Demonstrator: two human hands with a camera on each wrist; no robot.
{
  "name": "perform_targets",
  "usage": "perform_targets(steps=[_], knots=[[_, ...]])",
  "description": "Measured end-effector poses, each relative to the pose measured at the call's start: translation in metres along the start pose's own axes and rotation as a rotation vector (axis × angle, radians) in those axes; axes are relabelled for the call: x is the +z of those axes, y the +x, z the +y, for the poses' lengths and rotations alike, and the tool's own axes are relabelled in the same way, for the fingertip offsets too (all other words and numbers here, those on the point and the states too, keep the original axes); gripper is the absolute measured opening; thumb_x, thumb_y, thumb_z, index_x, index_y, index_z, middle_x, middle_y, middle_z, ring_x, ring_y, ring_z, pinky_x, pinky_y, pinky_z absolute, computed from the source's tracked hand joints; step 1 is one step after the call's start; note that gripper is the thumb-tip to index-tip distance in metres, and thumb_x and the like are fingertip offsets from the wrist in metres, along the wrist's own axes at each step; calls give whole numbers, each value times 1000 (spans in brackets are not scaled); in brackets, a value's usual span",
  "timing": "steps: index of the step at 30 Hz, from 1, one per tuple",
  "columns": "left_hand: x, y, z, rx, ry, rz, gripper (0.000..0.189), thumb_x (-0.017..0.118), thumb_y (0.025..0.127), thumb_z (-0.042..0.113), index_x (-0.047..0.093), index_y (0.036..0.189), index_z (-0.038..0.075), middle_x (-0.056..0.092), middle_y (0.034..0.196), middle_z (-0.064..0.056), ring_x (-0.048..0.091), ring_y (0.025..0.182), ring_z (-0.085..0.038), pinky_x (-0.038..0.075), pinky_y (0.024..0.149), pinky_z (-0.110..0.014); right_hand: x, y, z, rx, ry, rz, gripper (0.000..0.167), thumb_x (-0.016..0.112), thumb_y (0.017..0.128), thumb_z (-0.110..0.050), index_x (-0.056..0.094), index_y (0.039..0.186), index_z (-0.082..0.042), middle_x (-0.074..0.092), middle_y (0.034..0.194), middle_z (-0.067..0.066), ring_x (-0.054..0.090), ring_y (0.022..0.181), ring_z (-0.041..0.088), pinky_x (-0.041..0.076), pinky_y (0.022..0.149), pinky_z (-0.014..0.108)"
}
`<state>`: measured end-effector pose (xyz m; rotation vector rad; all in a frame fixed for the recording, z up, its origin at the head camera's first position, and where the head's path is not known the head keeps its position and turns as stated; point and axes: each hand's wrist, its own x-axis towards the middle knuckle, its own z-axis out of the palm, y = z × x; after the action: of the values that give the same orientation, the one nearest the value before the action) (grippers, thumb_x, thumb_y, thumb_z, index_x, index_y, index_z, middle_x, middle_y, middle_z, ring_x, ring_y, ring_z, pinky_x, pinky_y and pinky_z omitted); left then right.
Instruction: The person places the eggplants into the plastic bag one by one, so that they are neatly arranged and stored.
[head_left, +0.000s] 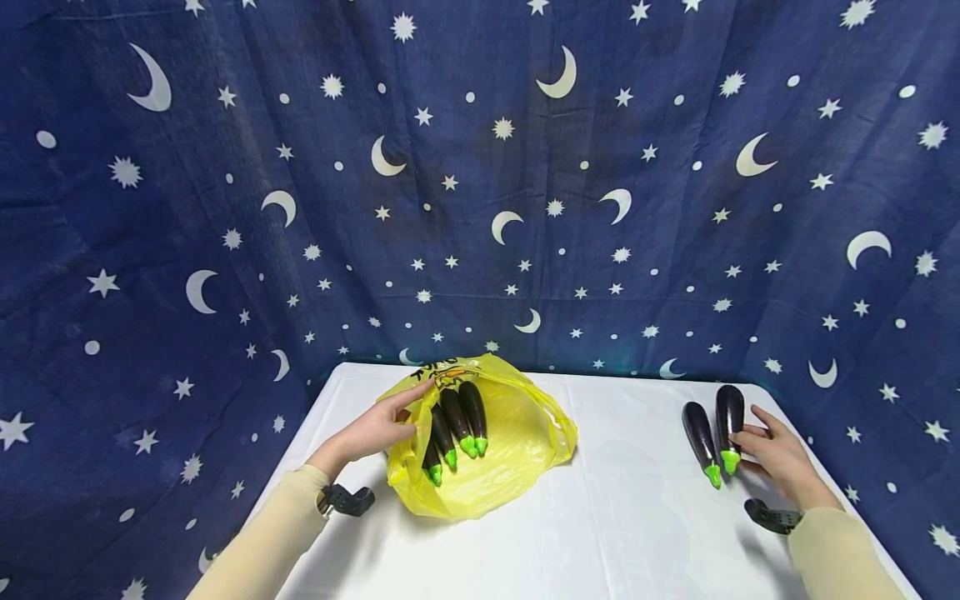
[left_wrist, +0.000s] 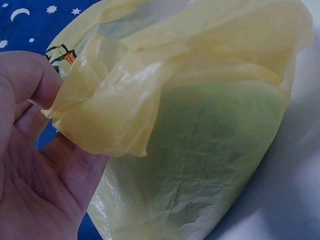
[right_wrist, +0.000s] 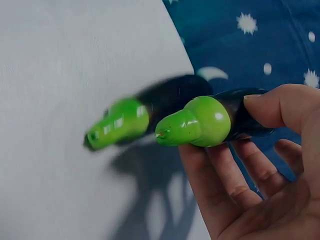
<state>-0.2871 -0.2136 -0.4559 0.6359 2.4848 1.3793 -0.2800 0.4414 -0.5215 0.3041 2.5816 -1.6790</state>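
Observation:
On the left of the head view, my left hand (head_left: pixel 380 425) pinches the rim of a yellow plastic bag (head_left: pixel 517 450) between thumb and fingers. Several dark eggplants (head_left: pixel 453 417) with green stem ends lie side by side inside the bag's open mouth. Close up, the left hand (left_wrist: pixel 45 140) has the crumpled bag edge (left_wrist: pixel 115 110) in its grip. At the right side of the table, my right hand (head_left: pixel 776 454) holds an eggplant (right_wrist: pixel 205 120) near its green cap, thumb on top and fingers beneath. A second eggplant (head_left: pixel 701 442) lies on the table just left of it.
A white-covered table (head_left: pixel 630 517) spans the space between bag and right-hand eggplants. Behind it hangs a dark blue curtain (head_left: pixel 465 217) with moons and stars, which also runs along both sides. Black straps with a camera (head_left: pixel 349 500) sit on each wrist.

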Motion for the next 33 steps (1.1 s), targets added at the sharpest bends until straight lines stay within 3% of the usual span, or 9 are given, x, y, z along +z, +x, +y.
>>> perform_targets(steps=[6,11,22,26,33], knots=[[1,0,-1,-1,-3,-2,82,62,90,4,30,163,25,30,165,1,48,135,-30,41,106,-44,19,-2,-16,-42,-9,-25,88,61,103,-24,-1,162,-2,28,153,37,53,91,-8,53,94,50],[3,-1,-2,-4,-5,-3,82,62,90,4,30,163,26,30,166,0,48,135,-30,41,107,-45,34,-3,-31,-58,-17,-49,85,62,102,-26,7,164,-6,23,159,37,56,110,10,54,94,48],[4,-3,1,-6,0,-4,82,61,90,3,31,163,24,30,166,0,47,136,-33,41,107,-46,64,-9,-61,-149,39,-93,83,66,99,-17,16,165,-12,31,157,32,54,124,31,56,87,41],[4,-3,3,-13,16,3,82,61,90,3,31,163,25,30,166,0,48,135,-32,42,106,-45,74,-13,-74,-171,76,-121,85,70,98,-19,18,165,-13,31,157,29,53,122,24,56,85,36],[4,-4,3,-9,22,4,81,60,90,3,31,163,25,30,166,0,47,136,-34,42,107,-47,93,-26,-94,-212,162,-193,85,73,95,-18,24,164,-15,32,158,27,59,110,5,57,87,38]])
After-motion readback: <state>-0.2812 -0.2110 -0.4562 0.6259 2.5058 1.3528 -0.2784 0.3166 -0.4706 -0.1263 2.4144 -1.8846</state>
